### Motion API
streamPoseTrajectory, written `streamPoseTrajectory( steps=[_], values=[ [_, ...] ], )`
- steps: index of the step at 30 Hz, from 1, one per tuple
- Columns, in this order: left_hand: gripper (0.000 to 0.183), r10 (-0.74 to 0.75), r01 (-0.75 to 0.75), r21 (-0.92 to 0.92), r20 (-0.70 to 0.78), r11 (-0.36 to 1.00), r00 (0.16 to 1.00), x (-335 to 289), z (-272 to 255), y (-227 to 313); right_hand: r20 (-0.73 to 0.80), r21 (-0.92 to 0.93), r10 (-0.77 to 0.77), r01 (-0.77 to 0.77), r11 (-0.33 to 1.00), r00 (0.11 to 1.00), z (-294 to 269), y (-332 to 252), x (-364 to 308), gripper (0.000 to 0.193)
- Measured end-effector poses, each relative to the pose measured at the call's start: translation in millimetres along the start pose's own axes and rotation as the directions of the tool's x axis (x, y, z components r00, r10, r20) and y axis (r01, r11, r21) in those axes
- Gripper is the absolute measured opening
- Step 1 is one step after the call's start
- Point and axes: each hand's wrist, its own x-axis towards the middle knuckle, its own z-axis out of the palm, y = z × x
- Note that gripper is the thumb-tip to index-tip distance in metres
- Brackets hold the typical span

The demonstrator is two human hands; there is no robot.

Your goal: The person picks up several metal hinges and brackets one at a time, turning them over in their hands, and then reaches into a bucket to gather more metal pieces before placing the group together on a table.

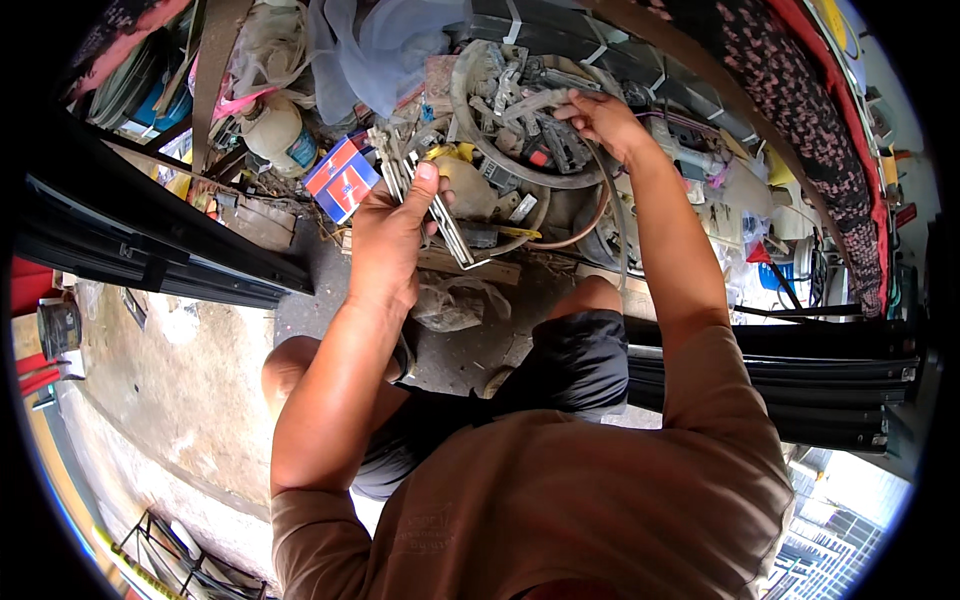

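In my left hand (392,225) is a bundle of slim silvery metal bars (447,228), clamped under the thumb. A blue, red and white box (341,180) shows right beside that hand; I cannot tell whether the fingers also hold it. My right hand (603,122) reaches over a round grey basin (461,112) and pinches a dusty grey strip-shaped piece (537,104). Many small grey metal and plastic parts (565,145) fill the basin, with a small red piece (540,158) among them.
A dusty whitish jug (272,130) stands at the far left, near crumpled clear plastic sheeting (375,55). Long black metal profiles (160,235) lie at left, and more black profiles (780,370) at right. A plastic bag (455,305) lies before my knees. Patterned dark cloth (790,90) hangs at right.
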Motion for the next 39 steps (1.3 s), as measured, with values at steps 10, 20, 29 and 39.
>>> streamPoseTrajectory(
  steps=[10, 20, 29, 39],
  values=[
    [0.023, -0.012, 0.012, 0.002, -0.012, 1.0, 1.0, -2, 6, 0, 0.642, -0.756, -0.337, 0.641, -0.134, 0.688, 30, 73, 15, 0.029],
    [0.019, -0.033, 0.032, -0.016, -0.017, 0.999, 0.999, -7, -2, -6, 0.531, -0.717, 0.053, 0.483, -0.503, 0.845, 67, 73, 48, 0.041],
    [0.029, -0.01, 0.012, -0.033, 0.046, 0.999, 0.999, -5, -8, -4, 0.753, -0.631, -0.039, 0.703, -0.327, 0.657, 12, 39, 24, 0.066],
    [0.024, -0.002, 0.005, -0.059, 0.054, 0.998, 0.999, 0, 0, 1, -0.113, -0.377, -0.172, 0.118, 0.919, 0.979, -56, 24, -32, 0.074]
  ],
)
